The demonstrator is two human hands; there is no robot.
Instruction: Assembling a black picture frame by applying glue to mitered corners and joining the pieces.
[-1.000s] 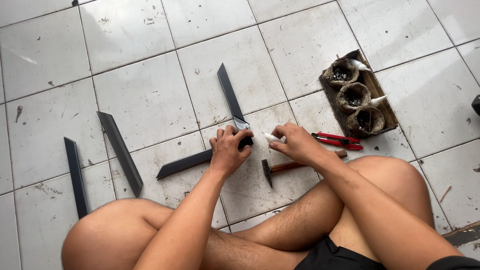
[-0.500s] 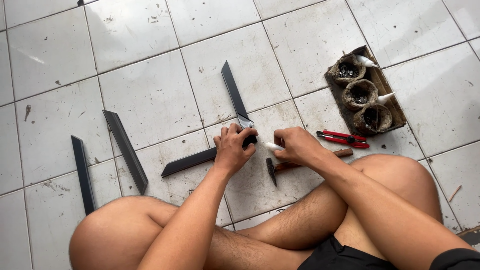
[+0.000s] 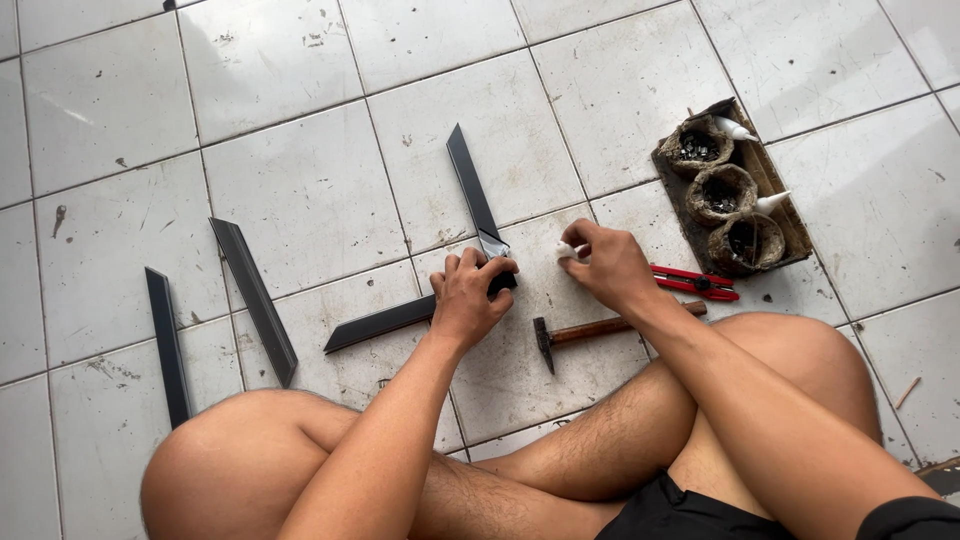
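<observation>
Pressing left hand [image 3: 468, 300] fingers curled over black mitred strips' [image 3: 474, 195] corner, right hand [image 3: 610, 265] pinching small white tube [image 3: 568, 250]

A home floor used as a makeshift workshop is suggested: worn white floor tiles [image 3: 300, 190] are seen, strewn with a hammer [image 3: 600, 330], red cutter [image 3: 695, 283], dark strips [image 3: 252, 297] and a tray [image 3: 770, 200] of nails.

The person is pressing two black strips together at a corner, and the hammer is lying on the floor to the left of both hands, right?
Not quite. The hammer lies on the floor just under the right hand, not to the left of both hands. The rest holds: the left hand presses on the corner where the two black strips meet. The head view shows it.
</observation>
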